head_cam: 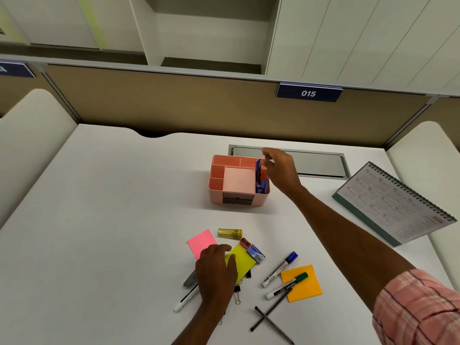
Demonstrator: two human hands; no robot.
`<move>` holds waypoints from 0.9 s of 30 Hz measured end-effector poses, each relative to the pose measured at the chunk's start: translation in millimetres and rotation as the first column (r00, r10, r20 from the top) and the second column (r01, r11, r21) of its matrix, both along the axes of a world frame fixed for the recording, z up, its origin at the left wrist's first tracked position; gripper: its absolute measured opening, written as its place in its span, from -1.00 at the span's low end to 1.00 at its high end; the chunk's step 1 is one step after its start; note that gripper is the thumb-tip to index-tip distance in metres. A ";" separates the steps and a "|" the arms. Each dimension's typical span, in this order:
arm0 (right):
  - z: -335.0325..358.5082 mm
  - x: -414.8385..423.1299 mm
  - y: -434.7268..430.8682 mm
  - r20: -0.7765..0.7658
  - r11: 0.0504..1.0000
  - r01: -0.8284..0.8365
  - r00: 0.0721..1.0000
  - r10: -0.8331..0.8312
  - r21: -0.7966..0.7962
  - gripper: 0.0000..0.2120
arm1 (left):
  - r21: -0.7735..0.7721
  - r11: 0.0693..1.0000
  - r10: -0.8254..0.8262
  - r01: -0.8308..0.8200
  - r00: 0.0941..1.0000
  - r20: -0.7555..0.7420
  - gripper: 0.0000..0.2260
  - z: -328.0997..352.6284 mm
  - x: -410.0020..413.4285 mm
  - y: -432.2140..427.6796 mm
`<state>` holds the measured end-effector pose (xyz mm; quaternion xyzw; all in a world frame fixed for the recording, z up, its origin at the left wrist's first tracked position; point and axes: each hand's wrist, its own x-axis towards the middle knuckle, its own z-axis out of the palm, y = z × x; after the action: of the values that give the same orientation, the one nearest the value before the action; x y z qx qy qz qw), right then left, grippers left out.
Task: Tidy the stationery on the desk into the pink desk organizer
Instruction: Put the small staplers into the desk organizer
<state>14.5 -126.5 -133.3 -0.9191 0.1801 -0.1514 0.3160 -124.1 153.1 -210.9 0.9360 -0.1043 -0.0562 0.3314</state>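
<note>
The pink desk organizer (219, 195) stands mid-desk. My right hand (280, 170) hovers at its right compartment, fingertips pinching the top of a purple stapler (261, 185) that stands in it. My left hand (216, 272) rests palm down on a yellow sticky pad (245, 260), fingers fairly straight. Around it lie a pink sticky pad (200, 241), a yellow tube (230, 232), a red sharpener (245, 242), a small blue box (256, 253), binder clips (237, 293), a white marker (185, 300) and a grey item (189, 280) partly under my hand.
Right of the pile lie a blue-capped marker (281, 267), a green-capped marker (288, 286) on an orange sticky pad (306, 287), and two crossed black pens (271, 319). A desk calendar (395, 202) stands at the right. A grey cable hatch (321, 163) sits behind the organizer.
</note>
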 end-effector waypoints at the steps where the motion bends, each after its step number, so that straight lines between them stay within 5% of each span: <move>1: -0.6 -2.1 -0.7 0.015 1.000 0.004 1.000 -0.004 -0.004 -0.68 | -0.015 1.000 0.002 -0.002 1.000 0.003 -0.82 -0.3 -0.9 0.6; 13: -28.7 -122.6 10.2 0.028 0.970 0.125 0.991 -0.134 0.210 -0.55 | -0.099 0.994 -0.055 0.055 0.998 0.007 -0.81 -1.4 -19.9 -16.4; 22: -87.8 -259.4 26.7 -0.317 0.970 0.145 0.945 -0.078 0.194 -0.61 | -0.179 0.960 -0.231 0.215 0.970 -0.076 -0.78 -2.8 -53.2 -46.7; 27: -94.5 -302.4 18.4 -0.498 0.999 0.001 0.867 0.018 0.038 -0.34 | -0.184 0.945 -0.289 0.271 0.954 -0.078 -0.74 -3.6 -67.4 -52.9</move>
<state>-287.9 -108.1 -227.8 -0.9218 0.2543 0.0958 0.2765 -191.5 100.1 -214.5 0.8756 -0.2232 -0.1422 0.4042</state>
